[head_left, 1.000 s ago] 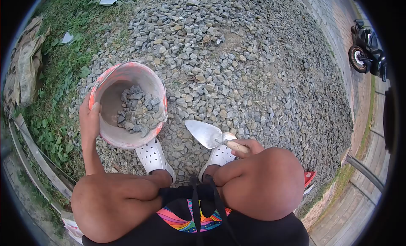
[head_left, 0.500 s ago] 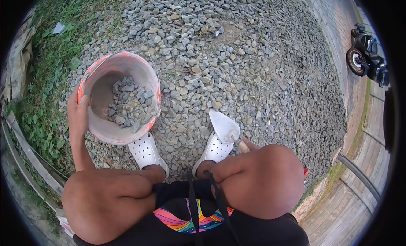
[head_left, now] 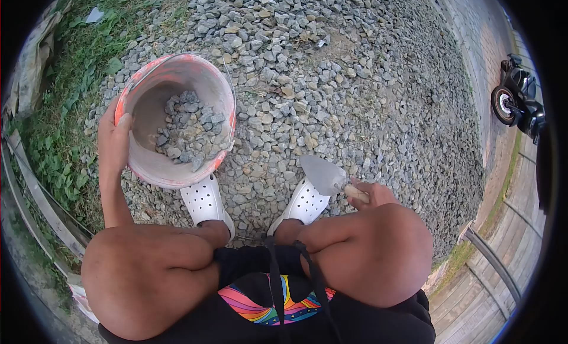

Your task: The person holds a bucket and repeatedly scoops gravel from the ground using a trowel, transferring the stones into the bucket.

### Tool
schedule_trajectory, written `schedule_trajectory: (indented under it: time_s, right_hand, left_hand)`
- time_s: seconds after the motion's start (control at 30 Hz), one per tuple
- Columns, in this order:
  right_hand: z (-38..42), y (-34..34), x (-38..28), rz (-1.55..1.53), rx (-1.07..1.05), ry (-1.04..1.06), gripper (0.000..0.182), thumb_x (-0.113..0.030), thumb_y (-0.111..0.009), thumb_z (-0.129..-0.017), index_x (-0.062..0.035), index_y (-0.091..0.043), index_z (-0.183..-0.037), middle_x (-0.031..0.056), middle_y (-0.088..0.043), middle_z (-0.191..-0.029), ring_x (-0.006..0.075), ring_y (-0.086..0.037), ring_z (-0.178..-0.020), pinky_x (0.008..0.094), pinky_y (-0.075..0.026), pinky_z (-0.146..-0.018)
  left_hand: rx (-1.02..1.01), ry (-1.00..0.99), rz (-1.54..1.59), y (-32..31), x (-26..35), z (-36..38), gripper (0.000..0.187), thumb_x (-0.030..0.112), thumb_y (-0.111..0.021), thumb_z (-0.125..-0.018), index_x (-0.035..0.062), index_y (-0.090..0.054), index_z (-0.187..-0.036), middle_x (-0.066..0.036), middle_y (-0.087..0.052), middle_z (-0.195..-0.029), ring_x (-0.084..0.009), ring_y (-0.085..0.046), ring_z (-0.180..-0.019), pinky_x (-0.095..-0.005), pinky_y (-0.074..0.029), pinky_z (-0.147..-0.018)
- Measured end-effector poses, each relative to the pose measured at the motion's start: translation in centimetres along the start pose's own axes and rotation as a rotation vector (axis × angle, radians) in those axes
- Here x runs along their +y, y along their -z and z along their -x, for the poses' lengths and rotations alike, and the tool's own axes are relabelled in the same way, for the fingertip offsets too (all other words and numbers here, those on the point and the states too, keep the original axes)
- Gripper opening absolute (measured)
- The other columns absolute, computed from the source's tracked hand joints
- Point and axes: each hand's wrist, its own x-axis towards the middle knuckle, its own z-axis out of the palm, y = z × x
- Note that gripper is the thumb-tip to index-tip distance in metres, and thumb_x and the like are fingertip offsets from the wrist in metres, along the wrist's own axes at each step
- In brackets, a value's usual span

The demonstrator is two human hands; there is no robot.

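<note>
Here, unlabelled bucket [head_left: 171, 172], plain trowel [head_left: 322, 173].

Sunlit gravel [head_left: 367, 95], grass [head_left: 65, 125], parked scooter [head_left: 519, 101].

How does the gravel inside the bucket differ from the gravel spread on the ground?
The gravel in the bucket is a small heap held against the lower wall of the tilted bucket; the gravel on the ground spreads wide and loose. The bucket's stones look uniformly grey-blue; the ground's mix grey with tan pieces. The left hand grips the bucket's rim; the right hand holds a trowel above the ground stones. Both are angular crushed stone.
</note>
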Motion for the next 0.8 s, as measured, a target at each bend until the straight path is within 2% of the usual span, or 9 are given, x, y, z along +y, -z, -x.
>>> schedule_trajectory:
  time_s: [0.13, 0.5, 0.6, 0.63, 0.7, 0.73, 0.77, 0.8]
  right_hand:
    - [0.3, 0.3, 0.0, -0.009, -0.031, 0.007, 0.019, -0.022, -0.077, -0.066, -0.0276, -0.080, -0.083, 0.0039, -0.071, -0.083, 0.0270, -0.067, -0.091, 0.0352, -0.053, -0.095]
    - [0.9, 1.0, -0.2, 0.003, -0.140, -0.031, 0.025, -0.025, -0.075, -0.068, -0.0310, -0.081, -0.091, 0.0044, -0.074, -0.096, 0.0285, -0.067, -0.107, 0.0342, -0.051, -0.097]
    - [1.8, -1.6, 1.7, -0.049, -0.001, -0.053, 0.030, -0.024, -0.073, -0.084, -0.0193, -0.074, -0.113, 0.0109, -0.074, -0.101, 0.0243, -0.068, -0.104, 0.0323, -0.051, -0.096]
    - [1.8, -4.8, 4.5, -0.105, 0.068, -0.126, 0.035, -0.025, -0.071, -0.089, -0.0141, -0.070, -0.121, 0.0125, -0.074, -0.102, 0.0230, -0.069, -0.103, 0.0318, -0.051, -0.094]
    - [0.8, -16.3, 11.5, -0.245, 0.395, -0.410, 0.046, -0.026, -0.069, -0.098, -0.0038, -0.061, -0.138, 0.0158, -0.075, -0.104, 0.0203, -0.069, -0.101, 0.0307, -0.051, -0.092]
    - [0.7, -18.9, 15.9, -0.437, 0.280, -0.284, 0.053, -0.027, -0.070, -0.097, -0.0079, -0.056, -0.145, 0.0157, -0.075, -0.106, 0.0215, -0.070, -0.093, 0.0343, -0.053, -0.085]
    - [-1.0, -19.0, 18.3, -0.656, -0.041, -0.373, 0.055, -0.027, -0.069, -0.097, -0.0119, -0.054, -0.148, 0.0175, -0.075, -0.111, 0.0211, -0.070, -0.086, 0.0369, -0.054, -0.081]
    - [-1.9, -18.9, 17.5, -0.720, -0.141, -0.479, 0.055, -0.025, -0.067, -0.098, -0.0133, -0.052, -0.149, 0.0217, -0.074, -0.111, 0.0269, -0.073, -0.088, 0.0388, -0.055, -0.084]
  left_hand:
    - [-0.070, 0.045, -0.053, 0.3, 0.2, -0.2, 0.056, 0.021, -0.049, -0.088, -0.0021, -0.057, -0.139, -0.005, -0.064, -0.111, -0.0128, -0.054, -0.091, -0.0273, -0.044, -0.084]
    - [-0.054, 0.015, 0.047, 0.2, -0.7, -0.6, 0.060, 0.020, -0.049, -0.089, -0.0023, -0.053, -0.145, -0.007, -0.064, -0.119, -0.0137, -0.055, -0.095, -0.0284, -0.045, -0.087]
    - [-0.053, 0.068, 0.011, 0.2, -0.5, -0.6, 0.061, 0.021, -0.049, -0.089, -0.0031, -0.052, -0.145, -0.007, -0.063, -0.120, -0.0139, -0.055, -0.096, -0.0286, -0.044, -0.088]
    - [-0.054, 0.068, 0.008, 0.1, -0.3, -0.6, 0.061, 0.021, -0.049, -0.089, -0.0031, -0.052, -0.145, -0.007, -0.063, -0.120, -0.0139, -0.055, -0.096, -0.0286, -0.044, -0.088]
    - [-0.028, 0.064, -0.007, 0.1, 0.0, -0.5, 0.061, 0.022, -0.050, -0.090, -0.0032, -0.052, -0.145, -0.006, -0.063, -0.118, -0.0133, -0.054, -0.095, -0.0285, -0.044, -0.087]
    - [-0.031, 0.067, -0.015, 0.2, -0.3, -0.4, 0.061, 0.022, -0.050, -0.090, -0.0032, -0.052, -0.145, -0.006, -0.063, -0.118, -0.0133, -0.054, -0.095, -0.0285, -0.044, -0.087]
    - [-0.030, 0.057, 0.009, 0.2, -0.6, -0.4, 0.061, 0.023, -0.051, -0.090, -0.0030, -0.052, -0.145, -0.005, -0.063, -0.117, -0.0129, -0.053, -0.094, -0.0282, -0.043, -0.087]
    - [-0.031, 0.043, 0.036, 0.2, -0.8, -0.6, 0.061, 0.024, -0.051, -0.090, -0.0027, -0.052, -0.144, -0.005, -0.063, -0.116, -0.0126, -0.053, -0.093, -0.0279, -0.043, -0.086]
